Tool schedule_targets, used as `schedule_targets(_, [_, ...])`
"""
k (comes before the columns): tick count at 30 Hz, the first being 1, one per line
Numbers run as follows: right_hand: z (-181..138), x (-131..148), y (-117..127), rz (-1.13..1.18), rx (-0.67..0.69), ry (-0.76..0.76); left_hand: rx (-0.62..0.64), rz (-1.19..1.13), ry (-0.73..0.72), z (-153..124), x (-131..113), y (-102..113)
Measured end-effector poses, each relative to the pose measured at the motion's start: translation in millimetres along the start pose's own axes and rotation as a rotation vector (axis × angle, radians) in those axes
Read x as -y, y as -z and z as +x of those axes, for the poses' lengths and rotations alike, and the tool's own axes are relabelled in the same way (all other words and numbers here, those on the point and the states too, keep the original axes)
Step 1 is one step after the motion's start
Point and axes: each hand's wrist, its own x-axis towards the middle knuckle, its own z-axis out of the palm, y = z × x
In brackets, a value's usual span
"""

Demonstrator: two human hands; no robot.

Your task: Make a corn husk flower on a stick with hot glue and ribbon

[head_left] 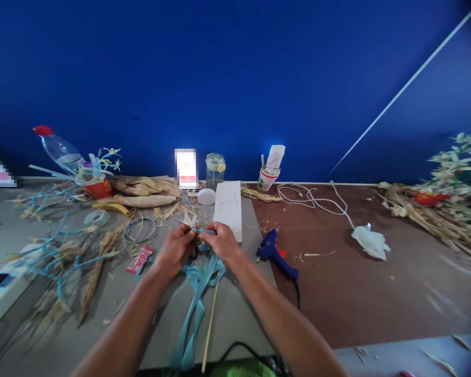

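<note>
Both my hands meet over the grey tabletop [235, 314]: left hand [175, 251] and right hand [222, 242] each pinch the long light-blue ribbon [198, 293], just left of the blue hot-glue gun [276, 255]. Beside the ribbon lies a thin wooden stick [209, 324].

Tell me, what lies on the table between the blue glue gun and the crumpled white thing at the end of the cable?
Between the glue gun and the white bundle, the head view shows bare brown tabletop with one thin straw sliver.
</note>
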Motion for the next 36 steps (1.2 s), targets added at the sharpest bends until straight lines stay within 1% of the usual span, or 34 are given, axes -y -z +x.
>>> schedule_targets(4, [2.0,-0.4,4.3,0.248,0.121,-0.12,0.055,-0.004,-0.01,0.7,-2.6,4.4])
schedule_targets(8, [3.6,2.3,10.9,0.34,0.212,-0.209,0.074,0.007,0.002,-0.1,-2.8,6.3])
schedule_targets(15, [1.1,8.4,11.9,0.376,0.225,-0.285,0.111,0.009,0.025,3.4,-1.0,11.1])
schedule_targets(19, [0.5,12.0,11.5,0.435,0.239,-0.271,0.097,-0.017,0.019,5.8,-4.2,14.1])
schedule_targets(21, [-0.3,13.8,13.8,0.415,0.241,-0.237,0.095,-0.021,0.009,6.9,-5.4,15.6])
schedule_targets(25, [-6.1,16.9,23.3,0.273,0.256,-0.167,0.137,-0.052,-0.011,7.7,-3.7,16.5])
schedule_targets(27, [-10.7,18.0,28.4,0.226,0.245,-0.151,0.153,-0.05,-0.004,7.0,-2.1,15.3])
schedule_targets(32, [-21.9,18.5,36.2,0.18,0.246,-0.128,0.145,-0.027,0.007,4.4,-1.1,10.3])
schedule_targets(34, [-26.4,18.5,42.3,0.095,0.225,-0.083,0.137,-0.033,0.017,3.6,-1.4,8.3])
schedule_targets(36, [-31.8,18.5,54.7,-0.051,0.165,0.008,0.128,-0.037,0.029,2.6,-1.5,6.4])
